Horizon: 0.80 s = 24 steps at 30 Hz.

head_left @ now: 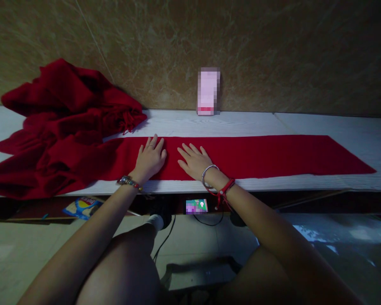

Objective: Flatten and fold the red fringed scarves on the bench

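Observation:
A long red cloth (260, 156) lies flat along a white tabletop (305, 123); its left end is bunched in a heap (63, 127). My left hand (150, 158) rests palm down on the flat strip, fingers stretched out and a ring on one finger. My right hand (195, 161) lies flat on the cloth just to the right, fingers spread. Neither hand holds anything. Beaded and red string bracelets sit on my wrists.
A pink box (208, 92) stands against the marbled wall at the table's back edge. Below the table lie a snack bag (82, 207), a small phone-like screen (197, 206) and a black cable (165, 241). My bare knees are in the foreground.

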{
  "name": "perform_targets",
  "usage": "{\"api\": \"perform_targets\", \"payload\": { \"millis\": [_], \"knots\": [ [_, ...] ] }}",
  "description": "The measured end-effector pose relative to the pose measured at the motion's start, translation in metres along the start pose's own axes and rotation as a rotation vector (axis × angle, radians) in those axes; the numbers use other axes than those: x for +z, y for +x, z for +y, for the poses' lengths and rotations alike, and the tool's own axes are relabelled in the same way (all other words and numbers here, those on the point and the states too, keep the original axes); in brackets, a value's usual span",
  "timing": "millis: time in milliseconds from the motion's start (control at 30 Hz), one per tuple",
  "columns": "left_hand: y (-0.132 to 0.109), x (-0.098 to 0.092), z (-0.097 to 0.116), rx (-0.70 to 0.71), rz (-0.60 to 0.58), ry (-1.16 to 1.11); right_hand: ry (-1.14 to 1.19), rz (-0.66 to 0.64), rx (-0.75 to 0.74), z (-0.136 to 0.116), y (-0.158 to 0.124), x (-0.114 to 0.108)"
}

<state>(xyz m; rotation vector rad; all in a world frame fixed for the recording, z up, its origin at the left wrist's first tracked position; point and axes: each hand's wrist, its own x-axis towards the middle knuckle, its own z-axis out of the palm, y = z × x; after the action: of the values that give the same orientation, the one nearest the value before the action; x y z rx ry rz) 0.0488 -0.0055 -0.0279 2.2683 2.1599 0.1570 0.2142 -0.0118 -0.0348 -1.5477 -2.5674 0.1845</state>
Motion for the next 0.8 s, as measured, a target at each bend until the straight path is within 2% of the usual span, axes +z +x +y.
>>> {"api": "perform_targets", "payload": {
  "millis": [100,200,300,467,567,633,700,733,800],
  "knots": [
    [0.0,-0.001,0.002,-0.033,-0.104,-0.001,-0.007,-0.016,0.012,0.004,-0.002,-0.002],
    [0.0,-0.002,-0.003,-0.057,-0.104,0.017,-0.013,-0.017,0.053,0.026,-0.011,-0.005],
    [-0.001,-0.002,-0.009,-0.048,-0.095,0.024,-0.025,-0.009,0.17,0.071,-0.027,-0.01],
    [-0.002,0.0,-0.017,-0.041,-0.078,0.041,-0.07,0.055,0.432,0.164,-0.068,-0.017],
    [-0.003,-0.001,-0.016,-0.073,-0.106,0.056,-0.058,0.134,0.507,0.197,-0.093,-0.026],
    [-0.004,-0.004,-0.008,-0.097,-0.108,0.077,-0.022,0.184,0.493,0.202,-0.107,-0.037],
    [-0.005,-0.008,0.009,-0.024,-0.061,0.098,0.003,0.22,0.43,0.197,-0.119,-0.05],
    [-0.006,-0.011,0.021,0.065,-0.03,0.102,0.005,0.222,0.387,0.192,-0.124,-0.056],
    [-0.008,-0.016,0.05,0.33,-0.005,0.083,-0.008,0.176,0.299,0.179,-0.132,-0.065]
  ]
}}
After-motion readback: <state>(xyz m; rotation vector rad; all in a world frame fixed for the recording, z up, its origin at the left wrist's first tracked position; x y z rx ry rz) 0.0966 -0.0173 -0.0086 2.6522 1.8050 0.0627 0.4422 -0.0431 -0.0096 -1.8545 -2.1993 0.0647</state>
